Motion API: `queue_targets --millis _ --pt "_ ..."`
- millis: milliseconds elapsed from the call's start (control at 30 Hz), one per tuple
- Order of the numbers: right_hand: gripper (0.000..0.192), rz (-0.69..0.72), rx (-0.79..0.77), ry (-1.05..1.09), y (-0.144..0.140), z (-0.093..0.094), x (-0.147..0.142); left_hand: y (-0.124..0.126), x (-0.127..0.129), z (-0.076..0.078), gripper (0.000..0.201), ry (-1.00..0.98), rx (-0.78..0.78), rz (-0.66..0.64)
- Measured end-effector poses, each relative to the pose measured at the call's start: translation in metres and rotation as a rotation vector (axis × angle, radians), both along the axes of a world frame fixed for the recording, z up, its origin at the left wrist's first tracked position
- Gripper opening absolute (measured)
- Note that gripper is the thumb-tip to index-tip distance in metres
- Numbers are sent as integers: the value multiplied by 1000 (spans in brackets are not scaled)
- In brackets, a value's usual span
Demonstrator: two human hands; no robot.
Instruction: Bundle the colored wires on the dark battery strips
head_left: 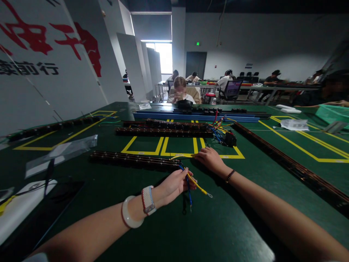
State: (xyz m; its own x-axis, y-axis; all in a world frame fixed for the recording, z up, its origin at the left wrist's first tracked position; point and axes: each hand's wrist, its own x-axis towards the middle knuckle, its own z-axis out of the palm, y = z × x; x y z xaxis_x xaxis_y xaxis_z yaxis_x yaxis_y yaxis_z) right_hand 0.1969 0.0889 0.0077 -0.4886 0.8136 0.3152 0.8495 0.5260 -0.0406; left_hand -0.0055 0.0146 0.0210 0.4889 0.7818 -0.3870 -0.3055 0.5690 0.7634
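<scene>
My left hand [176, 185], with a woven band and a pale bangle at the wrist, is closed on blue and yellow wires. The yellow wire [200, 187] points toward me and ends in a ring terminal; the blue wire [190, 194] hangs down beside it. These wires come from the right end of a long dark strip [133, 160] lying on the green table. A little farther off, my right hand [210, 159] is pinched on another yellow wire [182, 156] that runs from the same end. A beaded bracelet is on that wrist. My right fingertips are partly hidden.
More dark strips [163, 131] lie beyond, with a tangle of coloured wires [218, 129] and a black connector [230, 139]. A long strip [289, 160] slants along the right. Plastic bags [62, 151] and a white device [29, 207] are at left. People sit farther back.
</scene>
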Motion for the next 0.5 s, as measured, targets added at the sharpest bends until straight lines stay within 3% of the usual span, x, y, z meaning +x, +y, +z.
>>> queue_targets --millis 67,167,333,400,500 --pt "21 37 7 30 -1 3 1 1 0 -4 14 -26 13 -14" --pt "24 74 -43 156 -12 24 0 2 0 -9 15 -69 30 -34" --pt "37 107 -489 127 -53 69 -10 4 0 -13 14 -98 15 -21" --pt "42 127 -552 59 -69 72 -15 5 0 -13 13 -90 1 -9" --pt "54 160 -553 -26 -86 64 -23 5 1 -12 11 -117 -9 -7"
